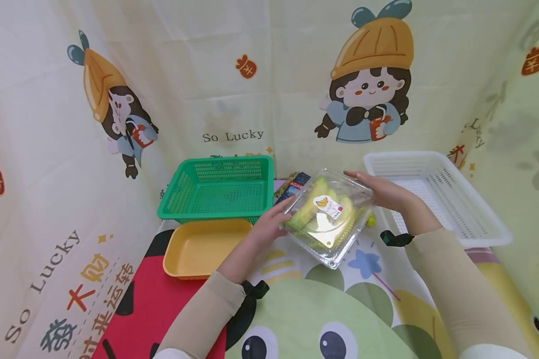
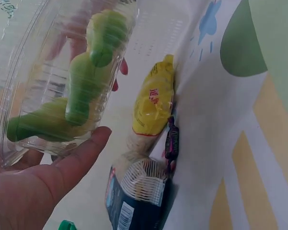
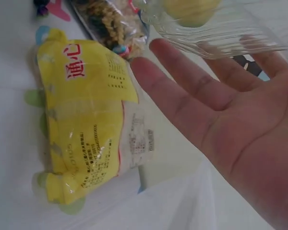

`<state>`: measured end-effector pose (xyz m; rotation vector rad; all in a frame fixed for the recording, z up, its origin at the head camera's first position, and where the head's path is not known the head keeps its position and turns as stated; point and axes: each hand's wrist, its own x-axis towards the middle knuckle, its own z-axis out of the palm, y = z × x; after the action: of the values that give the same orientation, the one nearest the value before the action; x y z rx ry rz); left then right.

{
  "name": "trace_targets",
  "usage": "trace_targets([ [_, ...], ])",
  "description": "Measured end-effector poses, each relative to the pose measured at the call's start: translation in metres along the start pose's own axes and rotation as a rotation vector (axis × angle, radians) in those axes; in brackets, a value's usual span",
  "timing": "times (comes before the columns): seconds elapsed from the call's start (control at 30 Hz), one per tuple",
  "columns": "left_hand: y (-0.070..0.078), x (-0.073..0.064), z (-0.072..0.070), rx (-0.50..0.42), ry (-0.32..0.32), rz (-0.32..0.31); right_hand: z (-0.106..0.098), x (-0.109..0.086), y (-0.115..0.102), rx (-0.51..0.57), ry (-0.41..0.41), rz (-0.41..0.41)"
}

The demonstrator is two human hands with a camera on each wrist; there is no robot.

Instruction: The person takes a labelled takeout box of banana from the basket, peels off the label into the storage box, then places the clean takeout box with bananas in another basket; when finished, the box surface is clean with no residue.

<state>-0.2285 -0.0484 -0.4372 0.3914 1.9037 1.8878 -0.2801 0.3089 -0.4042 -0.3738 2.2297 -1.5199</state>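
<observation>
A clear plastic box of bananas (image 1: 325, 214), with a banana label on its lid, is raised above the table and tilted between both hands. My left hand (image 1: 269, 227) grips its left edge; in the left wrist view the thumb (image 2: 93, 143) lies along one side, other fingers partly hidden behind the plastic. My right hand (image 1: 388, 192) supports the far right corner, its fingers (image 3: 197, 81) extended against the box in the right wrist view. Below lie a yellow-and-clear food packet (image 3: 86, 115) and a dark-blue pasta bag (image 1: 294, 187), partly covered by the box.
A green basket (image 1: 172, 202) stands at the back left, with a yellow tray (image 1: 206, 249) before it. At the right is a white basket (image 1: 480, 204). A small dark-wrapped item (image 2: 172, 139) lies beside the packet. Printed cloth (image 1: 269, 89) hangs behind.
</observation>
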Motion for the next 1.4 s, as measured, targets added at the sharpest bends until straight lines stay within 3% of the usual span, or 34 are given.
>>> trace_targets([
  [0.3, -0.002, 0.001, -0.002, -0.014, -0.087, -0.006, 0.008, 0.002, 0.009, 0.102, -0.02, 0.078],
  [0.53, -0.005, 0.004, -0.005, -0.044, -0.124, 0.008, 0.012, -0.004, 0.014, 0.115, 0.004, 0.038],
  [0.8, -0.003, 0.004, -0.011, -0.117, -0.015, 0.058, 0.026, -0.022, 0.01, 0.166, 0.123, 0.011],
  [1.1, -0.006, 0.0, -0.011, -0.084, 0.241, 0.059, 0.061, -0.049, 0.006, 0.301, 0.351, 0.033],
  [1.23, -0.004, -0.005, -0.007, -0.071, 0.276, 0.058, 0.077, -0.056, 0.003, 0.367, 0.407, 0.039],
  [1.4, -0.002, -0.01, 0.0, -0.039, 0.272, 0.056, 0.095, -0.061, -0.002, 0.441, 0.463, 0.054],
])
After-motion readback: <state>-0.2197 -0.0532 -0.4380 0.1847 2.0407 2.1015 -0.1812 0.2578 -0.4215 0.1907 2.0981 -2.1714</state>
